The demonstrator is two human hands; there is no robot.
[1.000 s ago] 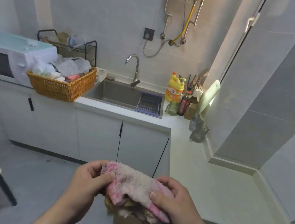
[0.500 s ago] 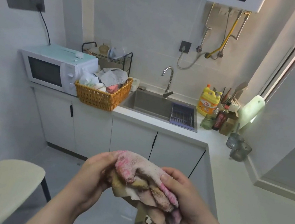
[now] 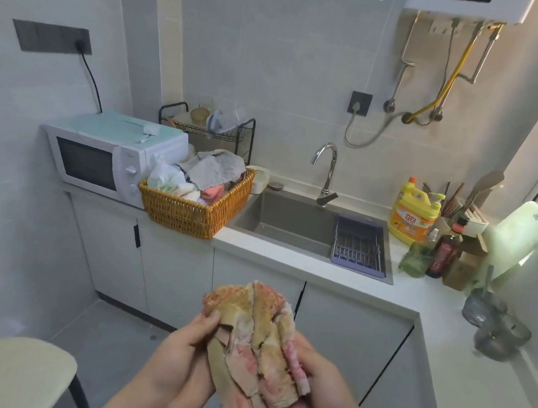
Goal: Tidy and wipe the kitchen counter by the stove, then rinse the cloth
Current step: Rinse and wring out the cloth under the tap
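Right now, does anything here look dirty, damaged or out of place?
The pink cloth, bunched between the left hand and the right hand, is stained yellow-brown over much of its surface. Nothing else stands out.

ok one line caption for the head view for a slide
Left hand and right hand grip a stained pink cloth, facing the sink; basket and microwave stand left of it.

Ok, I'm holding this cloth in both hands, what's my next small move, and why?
Probably carry the cloth forward to the sink, under the faucet. It looks stained yellow-brown, the left hand and right hand both grip it, and the sink lies straight ahead.
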